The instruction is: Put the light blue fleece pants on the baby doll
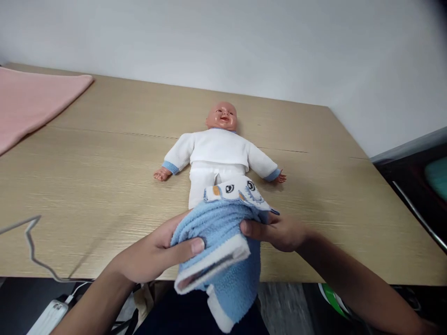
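Both hands hold a fluffy blue baby garment [218, 218] with white-trimmed openings and a white panel embroidered with eyes. My left hand [164, 246] grips its left side, thumb on top and fingers hidden in or behind the cloth. On the other side, my right hand [279, 230] pinches the fabric with the thumb in front; its other fingers are mostly hidden. A baby doll [220, 146] lies face up just beyond, arms spread, in a white top with blue cuffs and white bottoms. The garment covers the view of the doll's lower legs.
The wooden table [104, 177] meets a white wall at the back. A pink cloth [31, 102] lies at the far left. A bent grey cable [33, 246] hangs over the near left edge, above a white power strip [50, 318]. Dark furniture [412, 186] stands at the right.
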Demonstrator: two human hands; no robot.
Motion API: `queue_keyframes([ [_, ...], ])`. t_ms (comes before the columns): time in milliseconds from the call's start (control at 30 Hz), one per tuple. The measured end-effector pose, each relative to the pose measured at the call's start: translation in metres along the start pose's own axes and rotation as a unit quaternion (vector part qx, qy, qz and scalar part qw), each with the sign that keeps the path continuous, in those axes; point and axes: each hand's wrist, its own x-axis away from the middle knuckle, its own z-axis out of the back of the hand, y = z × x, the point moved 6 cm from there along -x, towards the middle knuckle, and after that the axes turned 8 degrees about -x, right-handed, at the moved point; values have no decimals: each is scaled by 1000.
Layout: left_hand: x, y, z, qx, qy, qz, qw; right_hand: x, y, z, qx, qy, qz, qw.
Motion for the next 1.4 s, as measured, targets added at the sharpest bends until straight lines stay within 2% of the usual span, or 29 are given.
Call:
queue_keyframes([
  [67,1,3,-6,129,-9,7,992,1,-1,-4,0,35,-24,999],
  [100,1,5,-8,172,-5,5,985,1,-1,-8,-9,45,-39,998],
  [133,2,7,-9,172,9,1,985,0,-2,-14,-18,46,-51,998],
  [233,7,8,-12,80,63,32,994,-3,-10,-34,-50,11,-44,998],
  [333,17,4,-12,4,139,77,987,-7,-15,-50,-64,-9,-18,998],
  [433,28,3,-11,-83,190,89,974,-5,-12,-52,55,72,-12,996],
  [500,34,0,-13,-135,182,106,968,0,-8,-48,160,138,-16,977],
  [567,37,-4,-14,-192,166,139,957,7,-4,-49,255,159,-22,954],
  [667,38,-14,-16,-281,151,196,927,15,2,-54,373,151,-33,915],
  [733,37,-21,-17,-338,150,223,902,18,9,-56,430,144,-68,889],
  [833,32,-29,-18,-423,143,232,864,20,24,-56,492,134,-149,847],
  [867,30,-31,-18,-446,135,230,855,21,27,-55,510,133,-159,835],
  [933,29,-34,-18,-471,122,219,846,20,28,-56,544,134,-129,818],
  [1033,30,-30,-17,-453,129,181,863,21,21,-60,550,123,-25,825],
  [1133,33,-22,-18,-404,137,150,892,24,17,-61,521,130,4,844],
  [1267,34,-21,-20,-358,128,162,911,25,21,-59,532,158,-50,830],
  [1400,33,-31,-20,-362,114,195,904,24,34,-56,534,116,-163,821],
])
